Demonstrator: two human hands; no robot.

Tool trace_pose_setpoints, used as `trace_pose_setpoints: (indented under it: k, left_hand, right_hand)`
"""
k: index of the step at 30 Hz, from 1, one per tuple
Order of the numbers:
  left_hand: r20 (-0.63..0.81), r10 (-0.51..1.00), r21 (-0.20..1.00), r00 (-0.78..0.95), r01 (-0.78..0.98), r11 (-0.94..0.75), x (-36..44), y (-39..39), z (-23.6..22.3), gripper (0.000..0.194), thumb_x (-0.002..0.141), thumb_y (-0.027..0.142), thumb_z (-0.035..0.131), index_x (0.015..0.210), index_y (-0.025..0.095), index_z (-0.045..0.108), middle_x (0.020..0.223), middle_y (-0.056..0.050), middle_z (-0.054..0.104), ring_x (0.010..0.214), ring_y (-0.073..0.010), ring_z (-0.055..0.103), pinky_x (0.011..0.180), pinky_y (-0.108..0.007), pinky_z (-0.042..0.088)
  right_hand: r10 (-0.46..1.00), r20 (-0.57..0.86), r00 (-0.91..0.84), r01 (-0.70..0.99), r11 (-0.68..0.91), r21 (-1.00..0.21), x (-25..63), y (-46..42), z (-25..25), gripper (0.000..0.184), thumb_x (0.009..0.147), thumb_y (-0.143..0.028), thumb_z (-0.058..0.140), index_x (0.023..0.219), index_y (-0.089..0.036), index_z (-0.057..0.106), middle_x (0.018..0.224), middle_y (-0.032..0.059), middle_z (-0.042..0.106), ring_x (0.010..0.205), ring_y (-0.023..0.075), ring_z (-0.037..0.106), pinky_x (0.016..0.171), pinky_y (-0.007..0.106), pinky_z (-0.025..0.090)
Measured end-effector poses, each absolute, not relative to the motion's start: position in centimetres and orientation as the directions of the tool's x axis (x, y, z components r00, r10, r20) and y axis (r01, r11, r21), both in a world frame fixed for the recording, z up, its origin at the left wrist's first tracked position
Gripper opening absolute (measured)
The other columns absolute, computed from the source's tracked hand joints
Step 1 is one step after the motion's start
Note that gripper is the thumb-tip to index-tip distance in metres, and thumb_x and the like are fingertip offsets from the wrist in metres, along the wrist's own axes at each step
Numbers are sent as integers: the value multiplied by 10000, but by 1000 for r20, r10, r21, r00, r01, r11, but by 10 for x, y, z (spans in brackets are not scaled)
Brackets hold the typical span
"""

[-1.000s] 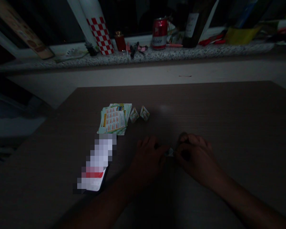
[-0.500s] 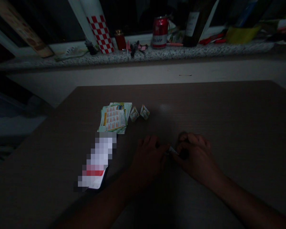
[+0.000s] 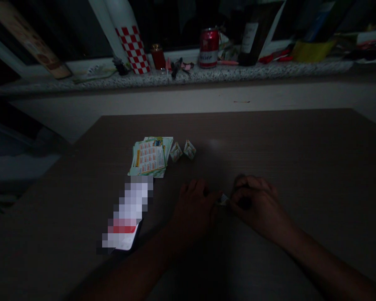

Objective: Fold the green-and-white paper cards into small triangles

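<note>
Between my two hands, low over the dark wooden table (image 3: pixel 269 142), is a small folded piece of printed paper (image 3: pixel 224 199). My left hand (image 3: pixel 196 205) pinches its left side with thumb and finger. The fingertips of my right hand (image 3: pixel 257 200) close on its right edge, and the other fingers curl behind. Most of the paper is hidden by fingers and shadow. Beyond my left hand stand two small folded paper pieces, one (image 3: pixel 176 152) beside the other (image 3: pixel 189 149). Left of them lies a stack of printed paper slips (image 3: pixel 150 156).
A lit phone (image 3: pixel 128 213) with a blurred screen lies left of my left forearm. Along the back, a stone windowsill (image 3: pixel 188 77) holds a red can (image 3: pixel 209 48), a red-and-white checkered container (image 3: pixel 133 50), a dark labelled container (image 3: pixel 253 37) and a yellow item (image 3: pixel 313 50).
My right fingertips have shifted slightly, and more of the small paper shows between my hands. The view has tilted up a little. The stack, phone and two folded pieces stay in place.
</note>
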State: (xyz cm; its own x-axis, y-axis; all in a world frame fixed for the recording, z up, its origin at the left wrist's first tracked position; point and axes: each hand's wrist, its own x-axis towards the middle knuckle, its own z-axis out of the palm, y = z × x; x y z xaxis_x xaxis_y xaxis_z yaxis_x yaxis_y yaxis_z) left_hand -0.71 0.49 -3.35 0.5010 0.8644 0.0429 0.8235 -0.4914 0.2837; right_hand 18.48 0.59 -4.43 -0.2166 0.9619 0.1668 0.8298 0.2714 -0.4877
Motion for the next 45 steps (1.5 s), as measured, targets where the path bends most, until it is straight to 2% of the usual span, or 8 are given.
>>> trace_pose_setpoints:
  k: [11,15,21,25,30,34,39,45]
  left_hand:
    - [40,868,296,494,824,-483,-7,5,-32,362,859,225,518,1210,289,584,1024,-74,517,963,-251,475,789,-403,375]
    - [24,868,308,497,822,-479,-7,5,-31,378,864,219,507,1231,290,569,1038,-77,518,971,-249,473,794,-402,378]
    - [53,851,345,522,790,-506,-8,3,-28,352,864,242,510,1210,244,579,1032,-80,526,977,-246,471,819,-406,383]
    - [67,817,362,573,749,-555,-11,5,-28,354,857,284,542,1204,221,579,1054,-87,538,1001,-255,478,849,-430,390]
    - [73,773,309,630,723,-618,-11,10,-29,295,911,314,500,1176,213,579,1057,-79,575,969,-232,517,838,-400,414]
    - [58,715,248,697,683,-687,-10,11,-28,197,910,198,495,1076,182,599,949,-49,619,829,-188,554,753,-336,427]
    - [68,657,314,751,609,-729,-13,8,-25,116,908,189,489,970,172,586,890,-19,619,741,-152,555,656,-275,402]
    - [119,617,330,778,554,-764,-13,7,-20,139,912,188,467,837,163,582,799,-9,601,680,-134,527,630,-273,394]
  right_hand:
    - [945,139,-297,791,325,-519,200,9,-45,49,751,-248,677,712,-277,684,919,-3,640,902,229,580,818,427,372]
    - [904,193,-382,722,422,-548,207,10,-49,60,766,-247,681,815,-280,694,961,18,643,917,226,593,827,415,409]
    - [842,284,-458,669,537,-513,207,9,-52,128,812,-223,660,930,-261,690,978,42,653,963,233,586,851,427,419]
    - [829,299,-472,633,555,-540,206,8,-48,123,854,-201,613,951,-243,675,928,43,663,940,227,589,838,428,437]
    - [812,352,-466,575,580,-577,206,8,-44,105,880,-181,572,930,-222,653,902,49,655,893,213,598,785,396,470]
    - [813,384,-437,536,578,-615,206,6,-40,105,878,-159,570,926,-212,647,889,54,650,885,207,604,770,378,489]
    - [762,445,-471,448,640,-624,201,1,-39,252,829,-170,643,1077,-206,618,977,80,654,917,214,617,754,361,526]
    - [684,515,-517,313,711,-630,192,0,-35,140,834,-101,619,933,-188,665,807,46,677,756,180,636,684,347,519]
